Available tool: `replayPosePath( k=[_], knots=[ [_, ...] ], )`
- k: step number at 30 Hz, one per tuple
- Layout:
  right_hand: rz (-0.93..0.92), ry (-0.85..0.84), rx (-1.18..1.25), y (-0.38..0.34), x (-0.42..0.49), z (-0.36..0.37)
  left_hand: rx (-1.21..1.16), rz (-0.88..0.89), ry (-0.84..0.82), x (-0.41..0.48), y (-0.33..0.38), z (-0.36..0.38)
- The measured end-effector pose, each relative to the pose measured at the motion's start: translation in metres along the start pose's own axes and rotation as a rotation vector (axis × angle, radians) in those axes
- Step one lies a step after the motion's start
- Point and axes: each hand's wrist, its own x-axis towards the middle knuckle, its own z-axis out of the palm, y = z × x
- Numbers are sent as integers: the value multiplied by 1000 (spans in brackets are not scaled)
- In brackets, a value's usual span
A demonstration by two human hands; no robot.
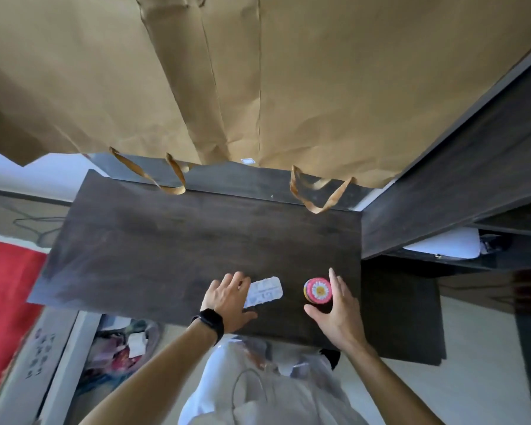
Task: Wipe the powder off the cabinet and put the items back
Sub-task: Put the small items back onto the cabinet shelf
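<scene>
Dark cabinet top (166,246) is filling mid-frame, with brown paper bags (258,72) showing above it. Your left hand (227,297) is pressing, fingers straight, on a white wipe (267,289) at lower centre. Your right hand (337,311) is spreading open just right of the pink tin (318,290).

Forearms stretched forward, left hand (229,297) laid flat, fingers spread, right hand (337,311) set on edge, thumb splayed from straight fingers.
</scene>
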Motion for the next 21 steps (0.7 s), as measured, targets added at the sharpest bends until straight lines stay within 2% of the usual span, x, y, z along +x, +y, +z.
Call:
replayPosePath(
  k=[5, 8, 14, 21],
  knots=[
    [-124, 2, -138, -12, 1, -2, 14, 20, -12, 8, 9, -3],
    [-116, -3, -137, -14, 0, -9, 13, 45, -50, 13, 14, -10],
    [43, 145, 83, 28, -33, -40, -29, 149, -23, 33, 69, -25],
    [241, 260, 199, 136, -64, -64, 49, 422, -57, 71, 209, -40]
  ],
)
